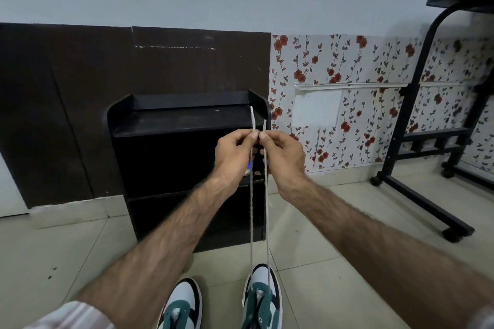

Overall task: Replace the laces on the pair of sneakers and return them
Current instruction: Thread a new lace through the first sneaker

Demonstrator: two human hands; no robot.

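Above the right sneaker [262, 299], both hands [235, 153] [283, 155] side by side, each pinching a taut lace end [251, 120].

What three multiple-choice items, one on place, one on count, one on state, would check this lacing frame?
1. Where do both ends of the white lace run down to?
A. the sneaker on the right
B. the sneaker on the left
C. the black shelf unit

2. How many sneakers are on the floor?
A. one
B. two
C. three

3. What are the hands doing?
A. resting open on the floor
B. each pinching one lace end
C. gripping a sneaker

Key: 1 A, both strands drop into the right sneaker, not the left sneaker. 2 B, only that pair shows. 3 B, the left hand and right hand hold the ends up side by side.
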